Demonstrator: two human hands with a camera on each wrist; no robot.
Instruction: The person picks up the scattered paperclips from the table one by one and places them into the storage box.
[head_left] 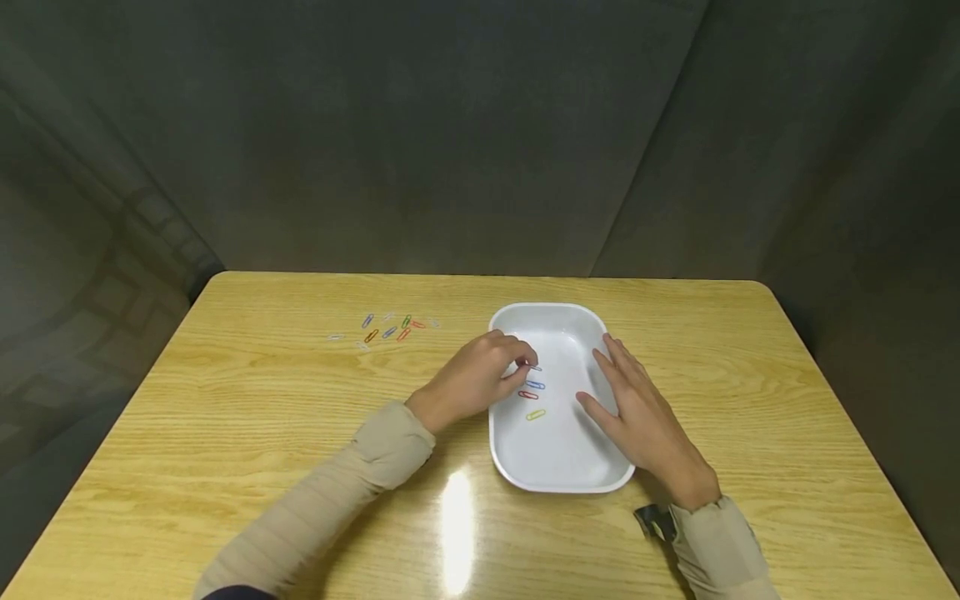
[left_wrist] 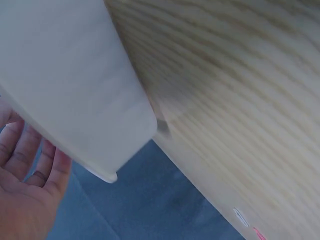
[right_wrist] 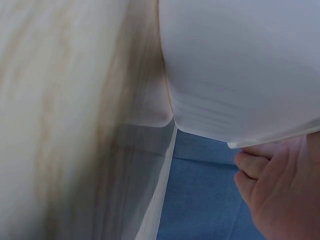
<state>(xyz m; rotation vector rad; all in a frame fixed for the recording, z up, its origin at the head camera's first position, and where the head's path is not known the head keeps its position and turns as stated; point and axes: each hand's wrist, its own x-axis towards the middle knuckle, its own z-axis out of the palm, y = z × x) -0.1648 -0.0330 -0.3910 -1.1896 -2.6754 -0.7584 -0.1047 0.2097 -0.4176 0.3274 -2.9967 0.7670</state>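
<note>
A white tray [head_left: 561, 487] stands on the wooden table. My left hand [head_left: 480, 375] reaches over its left rim, thumb and index finger pinching a pale paper clip [head_left: 536, 367] low inside the tray. Just nearer to me lie a blue paper clip [head_left: 535, 385], a red paper clip [head_left: 528, 395] and a yellow paper clip [head_left: 536, 414] on the tray floor. Over the right rim, my right hand [head_left: 645, 421] is spread with its fingers extended and nothing in them. Both wrist views show the tray's outer wall [left_wrist: 100, 100], which hides the fingertips.
Left of the tray, several loose paper clips in different colours lie scattered on the table [head_left: 262, 400], among them a green paper clip [head_left: 407, 321] and a brown paper clip [head_left: 371, 336]. A dark curtain [head_left: 420, 142] hangs behind the table's far edge.
</note>
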